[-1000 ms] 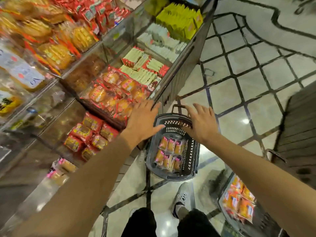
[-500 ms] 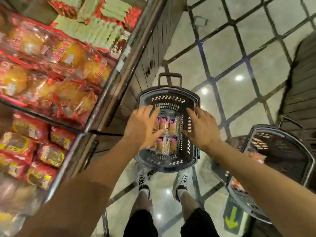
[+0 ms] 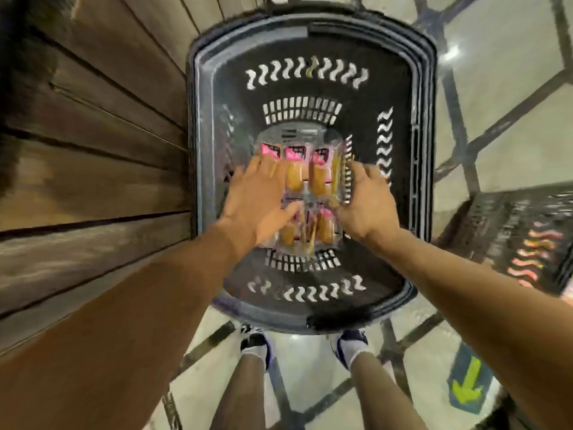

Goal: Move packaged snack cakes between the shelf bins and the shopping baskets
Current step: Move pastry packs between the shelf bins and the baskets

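A dark plastic shopping basket stands on the floor right below me. On its bottom lie clear packs of golden snack cakes with pink labels: an upper pack and a lower pack. My left hand lies over the packs' left side with its fingers stretched out, the thumb toward the middle. At the upper pack's right edge, my right hand has its fingers curled over the edge and its thumb on the wrapping. The picture is blurred by motion.
The wooden base of the shelf runs along the basket's left side. A second dark basket holding orange packs stands at the right. My feet are just behind the basket. A green arrow sticker marks the tiled floor.
I have bent down from the shelf bins over the basket. Both hands dropped from above the rim down onto the snack cake packs inside.
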